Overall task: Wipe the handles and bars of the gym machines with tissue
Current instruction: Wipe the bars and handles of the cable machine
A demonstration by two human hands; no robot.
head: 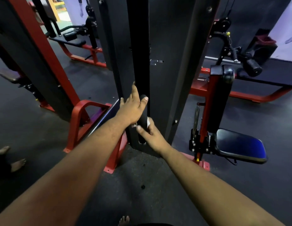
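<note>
A black cylindrical handle (142, 136) hangs upright in front of a black machine column (140, 46), with a chrome bar (101, 123) running down to the left of it. My left hand (133, 108) rests on the handle's upper end. Its thumb lies across the grip and its fingers are straight and spread. Just below, my right hand (151, 134) pinches a white tissue (148, 122) against the middle of the handle, thumb in front and fingers behind. Only small bits of tissue show.
A red frame foot (80, 115) stands to the left of the column. On the right is a red and black seat post with a padded seat (240, 144). More red machines stand behind. Someone's bare feet (11, 159) are at the left edge, and my own toes (124, 220) are below.
</note>
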